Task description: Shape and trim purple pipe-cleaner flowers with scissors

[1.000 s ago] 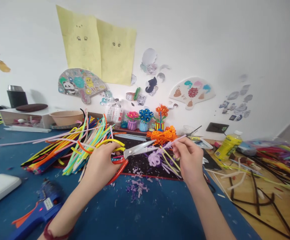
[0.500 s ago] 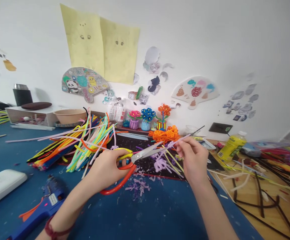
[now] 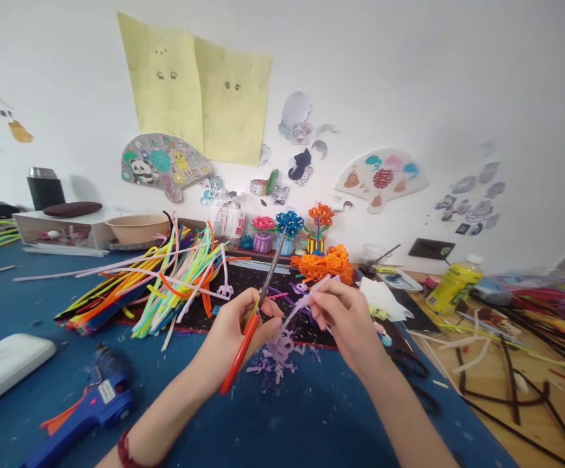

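Note:
My left hand (image 3: 231, 335) is closed around scissors with red-orange handles (image 3: 246, 348). Their blades look shut and point up and away. My right hand (image 3: 348, 325) pinches a lilac pipe cleaner (image 3: 305, 301) between thumb and fingers. A lilac looped pipe-cleaner piece (image 3: 282, 346) hangs between the two hands, close to my left fingertips; whether those fingers touch it I cannot tell. Beneath it lie purple fuzz clippings (image 3: 268, 369) on the blue table. Behind the hands, a dark mat (image 3: 248, 272) carries purple strips and another small lilac looped piece (image 3: 224, 291).
A blue glue gun (image 3: 99, 400) and a white case (image 3: 9, 370) lie at left. Bundled colourful pipe cleaners (image 3: 179, 279) spread behind my left hand. Potted pipe-cleaner flowers (image 3: 289, 224) and an orange pile (image 3: 326, 263) stand at the back. A yellow bottle (image 3: 452, 286) is at right.
The scissors have swung from pointing right with blades apart to pointing upward with blades together. My right hand has moved left and lower with the lilac pipe cleaner, nearer my left hand.

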The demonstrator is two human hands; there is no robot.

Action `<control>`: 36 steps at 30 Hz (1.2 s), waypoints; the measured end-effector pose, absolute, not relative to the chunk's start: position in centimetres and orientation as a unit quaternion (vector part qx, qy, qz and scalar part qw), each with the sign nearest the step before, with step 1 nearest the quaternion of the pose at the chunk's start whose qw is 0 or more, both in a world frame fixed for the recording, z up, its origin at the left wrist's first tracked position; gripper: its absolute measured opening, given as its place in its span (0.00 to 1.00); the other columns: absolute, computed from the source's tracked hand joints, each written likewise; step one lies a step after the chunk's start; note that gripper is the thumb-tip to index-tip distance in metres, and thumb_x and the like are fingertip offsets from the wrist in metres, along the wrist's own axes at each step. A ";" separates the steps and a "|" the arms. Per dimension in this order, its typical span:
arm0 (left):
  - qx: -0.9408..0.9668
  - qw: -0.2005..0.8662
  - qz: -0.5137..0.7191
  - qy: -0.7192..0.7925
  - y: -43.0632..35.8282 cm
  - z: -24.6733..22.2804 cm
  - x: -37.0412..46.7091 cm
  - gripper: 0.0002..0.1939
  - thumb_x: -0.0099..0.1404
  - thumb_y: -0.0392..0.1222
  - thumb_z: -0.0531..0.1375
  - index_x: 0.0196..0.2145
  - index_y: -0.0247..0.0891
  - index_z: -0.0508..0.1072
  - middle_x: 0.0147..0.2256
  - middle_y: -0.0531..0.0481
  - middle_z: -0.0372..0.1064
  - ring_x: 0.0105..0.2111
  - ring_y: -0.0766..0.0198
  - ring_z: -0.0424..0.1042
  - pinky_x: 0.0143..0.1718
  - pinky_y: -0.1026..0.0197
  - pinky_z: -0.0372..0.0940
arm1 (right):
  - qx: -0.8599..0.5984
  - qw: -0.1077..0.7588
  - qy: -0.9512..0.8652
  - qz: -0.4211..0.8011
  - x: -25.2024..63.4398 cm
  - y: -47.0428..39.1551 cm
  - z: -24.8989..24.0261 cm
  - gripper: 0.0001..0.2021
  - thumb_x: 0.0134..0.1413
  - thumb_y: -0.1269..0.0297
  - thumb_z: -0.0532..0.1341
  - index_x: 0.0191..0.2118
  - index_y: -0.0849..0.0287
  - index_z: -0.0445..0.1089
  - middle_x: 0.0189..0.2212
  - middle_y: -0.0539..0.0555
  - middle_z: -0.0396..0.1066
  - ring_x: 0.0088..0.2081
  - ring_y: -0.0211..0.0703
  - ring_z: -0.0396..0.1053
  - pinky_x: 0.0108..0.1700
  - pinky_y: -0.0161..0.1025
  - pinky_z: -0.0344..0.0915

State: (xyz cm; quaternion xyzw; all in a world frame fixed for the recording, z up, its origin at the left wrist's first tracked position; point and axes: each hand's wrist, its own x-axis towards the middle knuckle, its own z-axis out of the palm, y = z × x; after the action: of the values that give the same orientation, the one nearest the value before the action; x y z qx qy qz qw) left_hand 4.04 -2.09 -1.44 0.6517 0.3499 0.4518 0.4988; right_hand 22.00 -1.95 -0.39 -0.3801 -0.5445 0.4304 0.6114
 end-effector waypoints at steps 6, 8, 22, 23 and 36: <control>0.651 0.509 0.443 0.348 -2.2 -1.2 4.0 0.14 0.55 0.46 0.64 0.30 0.39 0.61 0.29 0.54 0.67 0.22 0.72 0.56 0.24 0.66 0.55 | -0.363 0.595 -0.541 0.471 21.4 -2.3 -0.4 0.09 0.48 0.67 0.61 0.20 0.61 0.68 0.15 0.45 0.62 0.16 0.30 0.56 0.20 0.31 0.52; 0.653 0.516 0.437 0.342 -2.3 -1.0 4.0 0.15 0.54 0.46 0.64 0.29 0.39 0.62 0.27 0.55 0.65 0.21 0.73 0.55 0.23 0.67 0.53 | -0.358 0.599 -0.534 0.478 21.3 -2.4 -0.4 0.09 0.47 0.67 0.61 0.20 0.60 0.67 0.15 0.45 0.61 0.16 0.30 0.55 0.20 0.31 0.52; 0.655 0.516 0.432 0.343 -2.8 -0.9 3.9 0.12 0.54 0.43 0.64 0.29 0.39 0.63 0.25 0.57 0.63 0.20 0.74 0.56 0.23 0.67 0.54 | -0.360 0.613 -0.561 0.423 21.5 -2.3 -0.7 0.09 0.52 0.64 0.60 0.23 0.60 0.68 0.17 0.46 0.64 0.16 0.31 0.57 0.20 0.31 0.54; 0.655 0.507 0.438 0.347 -2.8 -0.9 3.9 0.12 0.54 0.43 0.64 0.29 0.39 0.63 0.24 0.58 0.63 0.20 0.74 0.56 0.23 0.67 0.54 | -0.369 0.610 -0.572 0.406 21.5 -2.3 -0.7 0.09 0.52 0.63 0.60 0.24 0.60 0.68 0.17 0.46 0.63 0.16 0.31 0.57 0.20 0.32 0.54; 0.505 0.505 0.613 0.340 -1.6 -1.2 3.2 0.13 0.53 0.45 0.66 0.30 0.38 0.65 0.24 0.59 0.62 0.21 0.73 0.58 0.24 0.68 0.55 | -0.326 0.427 -0.735 0.413 19.5 -3.4 -1.5 0.29 0.43 0.64 0.69 0.53 0.51 0.63 0.50 0.55 0.68 0.49 0.47 0.68 0.49 0.42 0.66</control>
State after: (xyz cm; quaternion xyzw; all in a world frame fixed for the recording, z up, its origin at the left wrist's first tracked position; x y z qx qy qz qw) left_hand 3.25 -1.65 -1.19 0.5045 0.3397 0.6127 0.5046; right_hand 19.50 -3.37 -1.51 -0.3259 -0.7352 0.4131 0.4274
